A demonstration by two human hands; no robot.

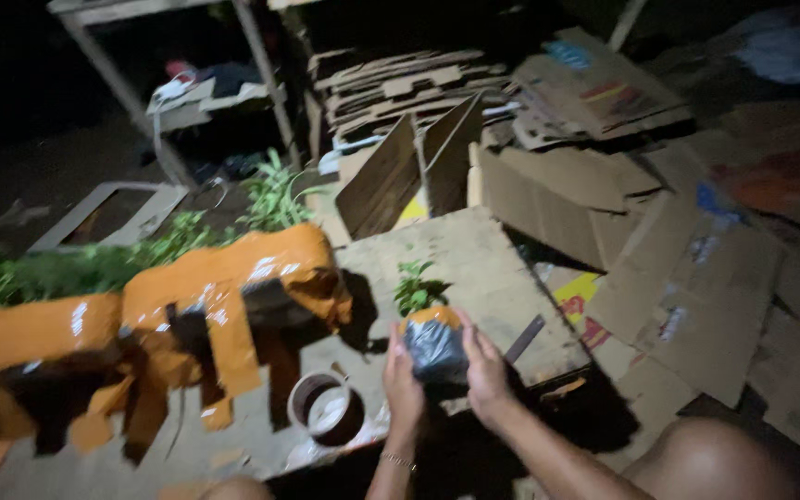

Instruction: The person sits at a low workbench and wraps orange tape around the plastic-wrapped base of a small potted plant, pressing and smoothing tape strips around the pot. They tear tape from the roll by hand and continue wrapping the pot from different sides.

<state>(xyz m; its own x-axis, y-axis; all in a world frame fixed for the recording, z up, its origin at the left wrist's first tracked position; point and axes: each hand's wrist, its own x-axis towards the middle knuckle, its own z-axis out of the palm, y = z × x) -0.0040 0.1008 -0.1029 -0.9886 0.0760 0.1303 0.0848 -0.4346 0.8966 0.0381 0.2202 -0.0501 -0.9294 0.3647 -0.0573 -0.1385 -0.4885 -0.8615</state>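
My left hand and my right hand together clasp a small seedling whose root ball sits in a black plastic bag with an orange band at the top. The hands press on either side of the bag, just above a worn flat board. The green leaves stand upright above my fingers.
A long bundle wrapped in orange tape and black plastic lies to the left, with green plants behind it. A roll of tape lies near my left hand. Flattened cardboard covers the right; a metal frame stands behind.
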